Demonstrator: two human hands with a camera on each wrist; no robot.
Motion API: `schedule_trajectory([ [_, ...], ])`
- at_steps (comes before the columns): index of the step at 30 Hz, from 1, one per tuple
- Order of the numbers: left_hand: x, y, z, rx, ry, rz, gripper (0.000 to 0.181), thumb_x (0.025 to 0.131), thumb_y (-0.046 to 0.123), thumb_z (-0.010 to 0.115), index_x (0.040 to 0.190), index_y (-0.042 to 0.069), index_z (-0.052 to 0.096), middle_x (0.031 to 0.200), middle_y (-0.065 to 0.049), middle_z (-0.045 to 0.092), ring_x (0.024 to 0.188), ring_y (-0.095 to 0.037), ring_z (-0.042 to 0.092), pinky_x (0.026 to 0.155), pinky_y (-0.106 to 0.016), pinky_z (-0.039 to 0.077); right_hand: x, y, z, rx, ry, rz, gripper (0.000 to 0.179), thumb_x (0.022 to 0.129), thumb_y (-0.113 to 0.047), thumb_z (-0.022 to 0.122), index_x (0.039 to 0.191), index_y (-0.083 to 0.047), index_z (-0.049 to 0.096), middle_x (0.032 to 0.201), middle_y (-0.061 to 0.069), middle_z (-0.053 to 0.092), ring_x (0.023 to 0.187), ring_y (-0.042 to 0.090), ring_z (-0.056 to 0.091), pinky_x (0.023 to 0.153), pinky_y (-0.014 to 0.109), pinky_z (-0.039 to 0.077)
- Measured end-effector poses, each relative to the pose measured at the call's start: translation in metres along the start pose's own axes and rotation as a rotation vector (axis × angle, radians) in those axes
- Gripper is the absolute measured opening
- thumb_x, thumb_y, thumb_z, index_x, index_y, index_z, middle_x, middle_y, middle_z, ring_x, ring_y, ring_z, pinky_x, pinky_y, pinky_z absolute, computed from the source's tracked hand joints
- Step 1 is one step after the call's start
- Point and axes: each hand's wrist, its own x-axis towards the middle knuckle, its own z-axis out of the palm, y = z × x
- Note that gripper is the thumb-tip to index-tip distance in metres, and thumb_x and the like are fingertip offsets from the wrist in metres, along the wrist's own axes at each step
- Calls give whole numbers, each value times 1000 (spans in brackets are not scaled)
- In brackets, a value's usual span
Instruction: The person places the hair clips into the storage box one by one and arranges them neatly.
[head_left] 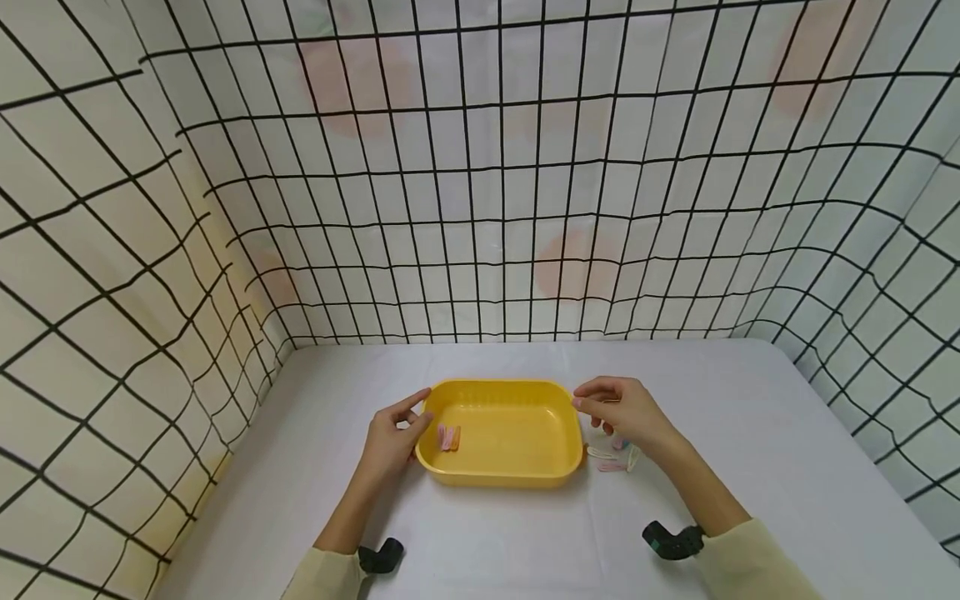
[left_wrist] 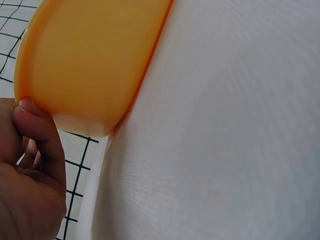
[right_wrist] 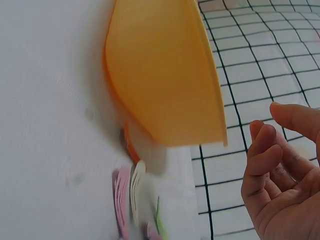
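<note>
Yellow plastic tray with rounded corners [head_left: 517, 433] sits on the white cloth-covered counter [head_left: 510, 550] between two hands: the left hand [head_left: 390, 435] touches its rim with thumb and index finger spread, though whether it grips I cannot tell; the right hand [right_wrist: 282, 177], loosely curved and holding nothing, hovers just beside the opposite rim. Inside, near the left end, lie three slim pieces [head_left: 448, 438], two pink and one orange. Right of it lie at least five more: an orange strip [right_wrist: 131, 144], a stranded pink bundle [right_wrist: 120, 200], a stranded white bundle [right_wrist: 135, 190], a green sliver [right_wrist: 159, 221] and a purplish piece [right_wrist: 151, 232], cut off by the right wrist view's edge. Black wire grid [head_left: 502, 221] surrounds the counter.
</note>
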Motion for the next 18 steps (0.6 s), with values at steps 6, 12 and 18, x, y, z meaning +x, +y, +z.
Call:
schedule_trajectory([
  [6, -1, 1, -1, 2, 1, -4, 44, 96, 24, 73, 139, 30, 66, 84, -7, 60, 41, -16, 45, 41, -20, 44, -6, 18, -18, -36, 36, -13, 43, 95, -38, 73, 122, -4, 70, 106, 18, 71, 80, 28, 62, 61, 30, 56],
  [12, -1, 1, -1, -4, 4, -6, 44, 95, 24, 73, 138, 29, 67, 83, -7, 60, 41, -16, 46, 41, -20, 44, -10, 37, -30, -67, 59, -2, 45, 95, -41, 73, 122, -5, 70, 114, 19, 71, 82, 29, 63, 58, 25, 50],
  [18, -1, 2, -1, -8, -2, -5, 44, 96, 24, 73, 139, 30, 67, 84, -7, 60, 42, -17, 47, 41, -20, 44, -13, 51, -39, -114, 91, 29, 42, 96, -39, 72, 123, -6, 70, 109, 13, 69, 82, 24, 61, 57, 25, 49],
])
